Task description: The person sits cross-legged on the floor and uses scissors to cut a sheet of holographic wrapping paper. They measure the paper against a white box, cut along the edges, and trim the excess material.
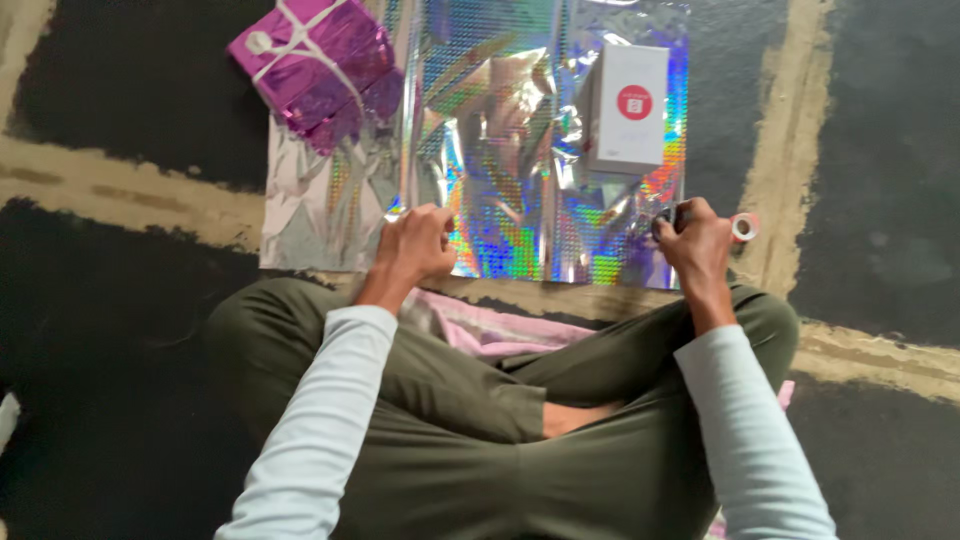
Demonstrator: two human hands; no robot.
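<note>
A sheet of shiny holographic wrapping paper (500, 180) lies flat on the floor in front of my crossed legs. On its far right part rests a white box (628, 105) with a red round mark. My left hand (415, 245) is curled at the sheet's near edge, with its fingers closed on the paper. At the near right corner, my right hand (693, 240) grips a small dark tool (665, 218); what kind of tool it is I cannot tell. A small roll of tape (743, 227) lies just right of that hand.
A gift wrapped in purple foil (315, 65) with a white ribbon sits at the sheet's far left corner. The floor is dark carpet (110, 350) with tan stripes. A pink cloth (500, 330) lies between my knees and the sheet.
</note>
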